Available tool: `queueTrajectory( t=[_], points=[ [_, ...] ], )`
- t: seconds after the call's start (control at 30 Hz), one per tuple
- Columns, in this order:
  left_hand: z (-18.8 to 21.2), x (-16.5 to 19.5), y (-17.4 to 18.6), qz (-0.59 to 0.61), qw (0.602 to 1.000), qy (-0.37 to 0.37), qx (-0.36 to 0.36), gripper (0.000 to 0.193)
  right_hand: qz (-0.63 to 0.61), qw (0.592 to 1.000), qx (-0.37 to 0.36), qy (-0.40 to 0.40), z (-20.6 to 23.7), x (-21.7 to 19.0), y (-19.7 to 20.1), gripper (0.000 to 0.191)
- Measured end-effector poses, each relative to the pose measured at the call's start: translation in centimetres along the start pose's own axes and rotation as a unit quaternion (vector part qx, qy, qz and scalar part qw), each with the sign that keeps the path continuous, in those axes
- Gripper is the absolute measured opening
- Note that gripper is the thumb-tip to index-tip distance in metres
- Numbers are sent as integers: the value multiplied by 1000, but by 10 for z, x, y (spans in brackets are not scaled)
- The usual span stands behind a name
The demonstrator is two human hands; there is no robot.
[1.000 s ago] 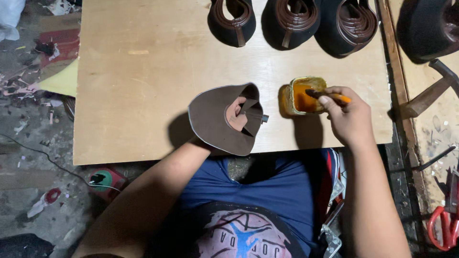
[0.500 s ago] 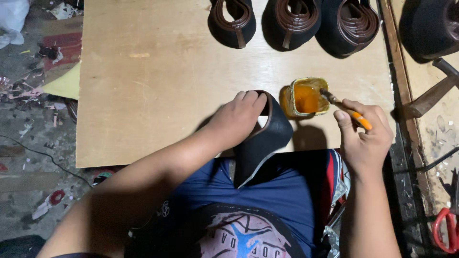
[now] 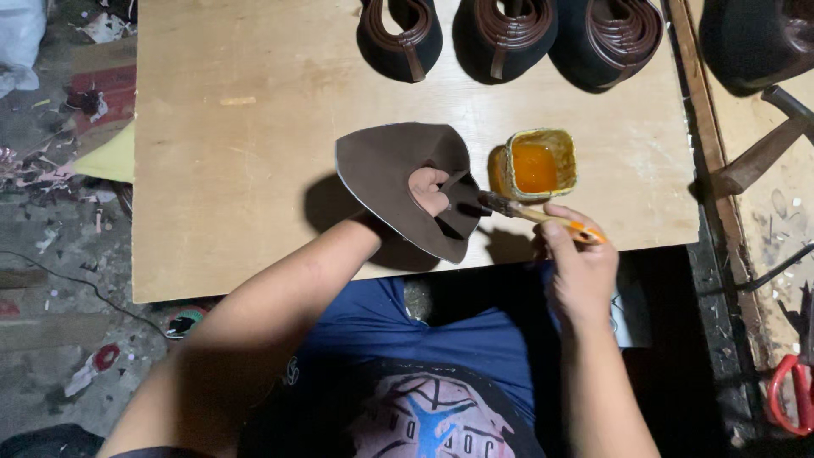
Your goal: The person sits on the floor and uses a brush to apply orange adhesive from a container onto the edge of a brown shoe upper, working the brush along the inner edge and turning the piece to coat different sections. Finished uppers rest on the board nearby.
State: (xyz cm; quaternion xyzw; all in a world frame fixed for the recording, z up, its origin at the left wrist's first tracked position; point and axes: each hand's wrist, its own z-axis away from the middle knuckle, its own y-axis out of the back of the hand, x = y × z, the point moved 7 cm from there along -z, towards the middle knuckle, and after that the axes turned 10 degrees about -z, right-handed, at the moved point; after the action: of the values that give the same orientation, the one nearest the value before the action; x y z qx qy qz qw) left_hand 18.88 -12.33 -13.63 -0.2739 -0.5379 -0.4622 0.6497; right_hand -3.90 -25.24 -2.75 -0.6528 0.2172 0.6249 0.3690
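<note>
My left hand [image 3: 428, 190] sits inside a brown leather shoe upper [image 3: 390, 174], holding it up over the plywood board [image 3: 237, 153]; only a few fingers show through its opening. My right hand [image 3: 578, 259] grips a small brush [image 3: 532, 214] with an orange handle. The bristle tip touches the strap edge of the upper, just left of a square tub of orange glue [image 3: 538, 164].
Three dark shoe uppers with brown straps [image 3: 507, 32] line the board's far edge. A hammer [image 3: 763, 148] lies on the bench to the right, with red-handled scissors [image 3: 788, 394] lower right. Scraps litter the floor at the left.
The left hand has turned the upper so its brown outer face shows again. The brush has moved left from the glue tub to the upper's strap edge.
</note>
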Motion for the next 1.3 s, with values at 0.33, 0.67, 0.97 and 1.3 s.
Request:
queueTrajectory(
  t=[0.33,0.67,0.97,1.3],
  points=[
    [18,-14,-14,161,982,25,-92,54,57,995,-85,-6,-12,50,-31,29],
    [34,-28,-9,109,992,-36,-48,60,122,983,-127,42,-3,37,-39,24],
    [40,-36,-12,73,990,-116,38,50,102,981,-130,-97,8,45,-24,20],
    [55,20,-3,215,975,33,-53,43,316,913,-68,248,-71,-43,-23,11]
  ],
)
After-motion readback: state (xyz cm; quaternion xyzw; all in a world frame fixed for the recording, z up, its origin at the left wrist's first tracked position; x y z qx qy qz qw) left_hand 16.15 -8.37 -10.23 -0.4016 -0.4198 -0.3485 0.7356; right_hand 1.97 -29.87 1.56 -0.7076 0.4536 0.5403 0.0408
